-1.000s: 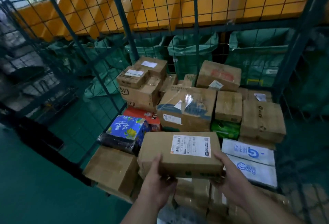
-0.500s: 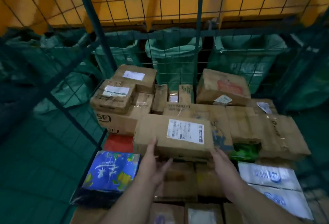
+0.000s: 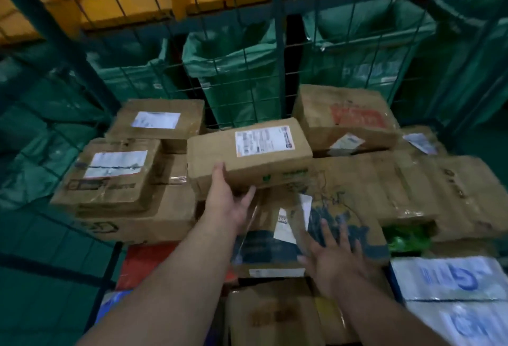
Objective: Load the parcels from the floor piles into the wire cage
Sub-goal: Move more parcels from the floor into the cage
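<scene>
Head view: the brown cardboard parcel with white label (image 3: 248, 159) lies on the stack, near the back mesh of the green wire cage (image 3: 277, 43). The left hand (image 3: 228, 203) pushes it, fingers (image 3: 247, 198) straight. The right hand (image 3: 334, 259) is spread and empty. The cage looks well filled.

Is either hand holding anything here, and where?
Only the left hand touches the labelled cardboard parcel, straight fingers at its near bottom-left edge; the right hand holds nothing.
</scene>
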Motion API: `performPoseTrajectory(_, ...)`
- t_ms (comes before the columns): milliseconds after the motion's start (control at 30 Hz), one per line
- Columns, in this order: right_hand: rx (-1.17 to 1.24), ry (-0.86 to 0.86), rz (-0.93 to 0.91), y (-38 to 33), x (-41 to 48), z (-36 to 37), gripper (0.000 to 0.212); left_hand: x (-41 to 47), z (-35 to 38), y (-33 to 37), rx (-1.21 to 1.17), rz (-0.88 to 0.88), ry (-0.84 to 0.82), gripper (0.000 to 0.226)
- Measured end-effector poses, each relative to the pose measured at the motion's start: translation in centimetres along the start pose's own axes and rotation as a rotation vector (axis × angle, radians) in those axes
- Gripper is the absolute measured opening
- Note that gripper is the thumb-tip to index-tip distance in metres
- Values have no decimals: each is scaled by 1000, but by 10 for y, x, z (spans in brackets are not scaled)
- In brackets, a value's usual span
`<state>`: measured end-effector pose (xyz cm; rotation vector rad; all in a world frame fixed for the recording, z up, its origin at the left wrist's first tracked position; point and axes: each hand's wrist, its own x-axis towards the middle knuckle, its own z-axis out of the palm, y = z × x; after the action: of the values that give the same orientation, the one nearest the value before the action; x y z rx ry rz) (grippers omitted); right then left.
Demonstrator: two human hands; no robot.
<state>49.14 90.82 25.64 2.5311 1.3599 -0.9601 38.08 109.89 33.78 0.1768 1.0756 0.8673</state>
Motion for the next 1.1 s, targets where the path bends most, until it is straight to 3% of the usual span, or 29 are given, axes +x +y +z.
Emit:
performPoseTrajectory(433,-11,-67,12,9,11,6,65,87,80,5,142,104,41,90)
performPoseTrajectory(600,-38,-52,-1,10,19,8,64,113,81,10,503,66,35,80)
performPoseTrajectory(833,-4,-74,-1,11,19,12,62,62,25,-42,886,86,144,31)
performPoseTrajectory(967,-2,-71,-12,11,12,-4,63,-13,-40,-97,1080,-73,30,22)
performPoseTrajectory(1100,-108,-128,1,15,-8,-20,70,-72,-103,-120,1150,-72,-14,15)
